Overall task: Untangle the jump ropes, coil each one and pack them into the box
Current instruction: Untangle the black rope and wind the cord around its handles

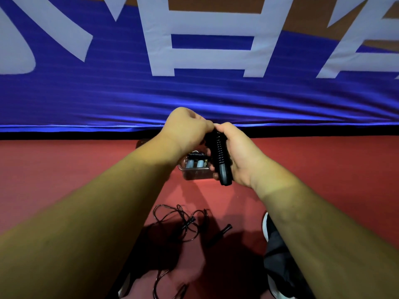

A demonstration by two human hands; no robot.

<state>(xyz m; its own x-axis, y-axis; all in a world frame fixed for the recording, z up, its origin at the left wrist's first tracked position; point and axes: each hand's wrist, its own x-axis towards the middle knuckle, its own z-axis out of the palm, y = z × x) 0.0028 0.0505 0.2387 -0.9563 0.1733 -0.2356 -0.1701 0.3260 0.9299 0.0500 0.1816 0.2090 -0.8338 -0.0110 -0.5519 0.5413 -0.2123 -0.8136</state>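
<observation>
Right hand (pixel 239 154) clamps black cord-wound jump-rope handles (pixel 220 156), left hand (pixel 185 128) pinching the top to hold the coil; clear plastic box (pixel 195 174) waits at twelve o'clock.

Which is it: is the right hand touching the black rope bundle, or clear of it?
Touching. The head view shows the right hand gripping the black rope bundle, its fingers curled round the far side with no gap.

One left hand (pixel 185 130), one right hand (pixel 239 156), one box (pixel 195 175), three jump ropes: held rope (pixel 220 156), boxed rope (pixel 195 156), floor rope (pixel 179 221).
</observation>
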